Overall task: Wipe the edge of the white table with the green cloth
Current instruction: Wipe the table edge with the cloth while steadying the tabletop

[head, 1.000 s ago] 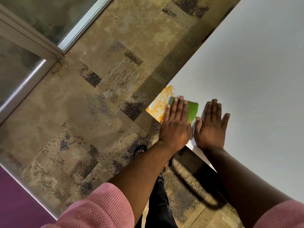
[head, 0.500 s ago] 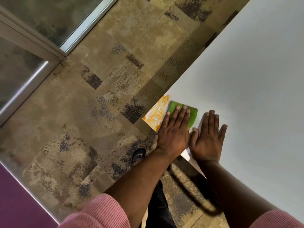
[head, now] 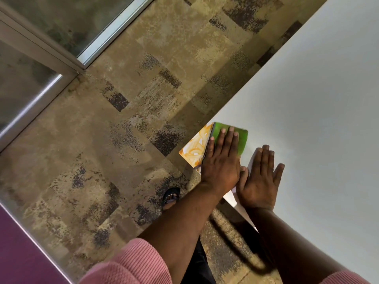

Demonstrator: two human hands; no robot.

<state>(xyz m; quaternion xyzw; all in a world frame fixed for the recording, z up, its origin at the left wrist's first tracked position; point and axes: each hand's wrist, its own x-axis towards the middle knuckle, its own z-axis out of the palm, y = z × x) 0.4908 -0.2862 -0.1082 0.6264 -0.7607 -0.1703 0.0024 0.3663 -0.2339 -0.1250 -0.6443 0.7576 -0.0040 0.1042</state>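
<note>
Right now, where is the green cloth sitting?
In the head view the green cloth lies at the left edge of the white table, flat under the left hand. Its yellow-patterned part overhangs the carpet, and the right hand rests beside it.

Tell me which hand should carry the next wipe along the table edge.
Left. The left hand already lies flat on the green cloth at the white table edge, so it probably just slides on. The right hand rests bare on the tabletop beside it, off the cloth.

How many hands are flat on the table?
2. The left hand presses the green cloth at the white table edge; the right hand lies palm-down on bare tabletop beside it. None hidden.
</note>
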